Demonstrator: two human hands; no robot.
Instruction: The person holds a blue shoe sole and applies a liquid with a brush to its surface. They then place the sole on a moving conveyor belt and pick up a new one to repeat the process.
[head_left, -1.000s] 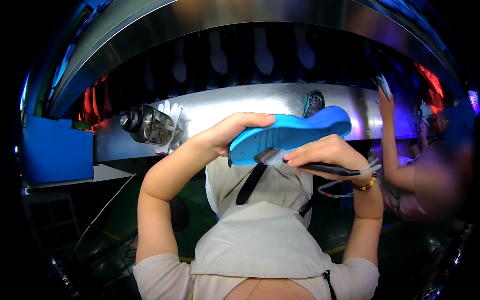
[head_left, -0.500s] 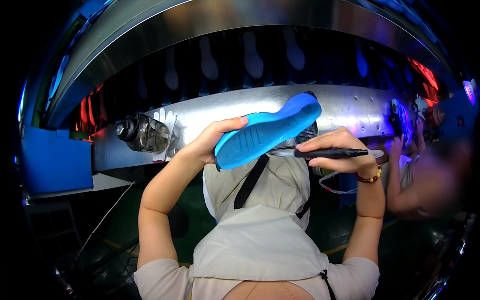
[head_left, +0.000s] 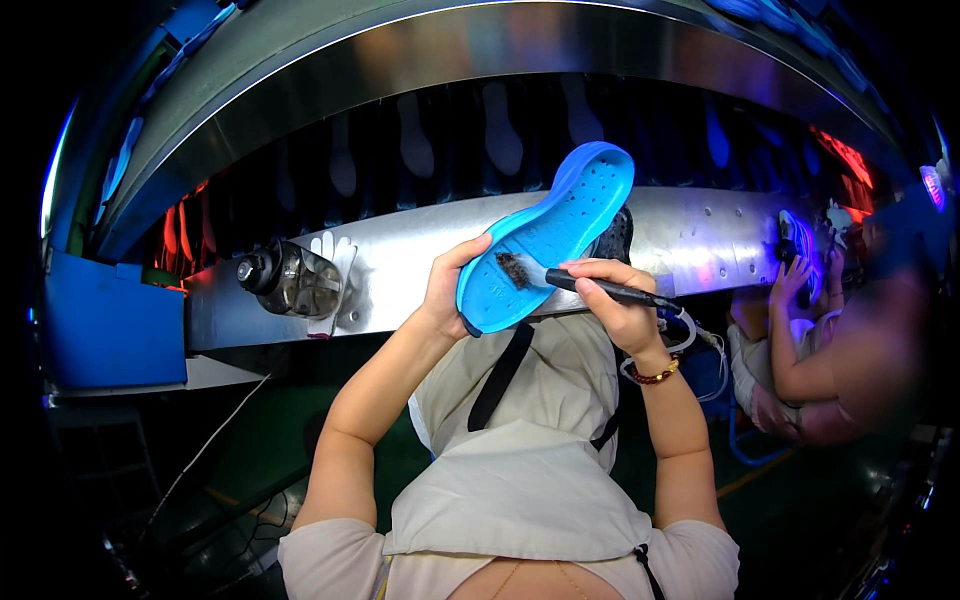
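A bright blue shoe sole (head_left: 575, 215) is tilted in front of me, its hollow inner face with small holes and grooves turned up. My left hand (head_left: 450, 285) grips its left edge near the lower end, thumb on the rim. My right hand (head_left: 620, 310) is closed round the black handle of a brush (head_left: 610, 290). The brush's dark-tipped bristles press on the middle of the sole's inner face. A whitish cord (head_left: 688, 335) loops beside my right wrist. Behind the sole, a black perforated piece (head_left: 614, 237) lies on the metal bench, partly hidden.
Along the metal bench (head_left: 420, 240), at left, stand a clear jar with a black lid (head_left: 290, 278) and a white glove (head_left: 335, 255). Dark sole shapes (head_left: 415, 140) line the recess behind. At right, another person's hand (head_left: 790, 280) is near blue-lit items.
The brush has swung over the sole's rim and its bristles now touch the inner face. The sole is tipped more open toward me, and my right hand has moved left.
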